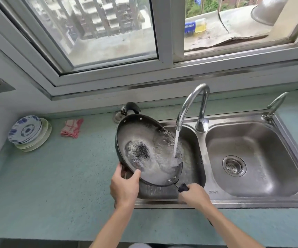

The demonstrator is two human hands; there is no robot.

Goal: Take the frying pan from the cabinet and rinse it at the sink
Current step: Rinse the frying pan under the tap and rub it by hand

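Pan (141, 149) is out of the cabinet, tilted over the left sink (196, 169) basin, tap (189, 106) running into it. Left hand (125, 187) clamps the rim, right hand (193, 195) wraps the handle. Rinse underway; left: drain, shut tap.

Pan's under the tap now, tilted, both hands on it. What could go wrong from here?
1. The frying pan leans partly over the counter, so water from the faucet may splash or spill there.
2. The left hand pinches only the wet rim; it could slip.
3. The right hand grips the handle's end, so a tilted pan may twist.
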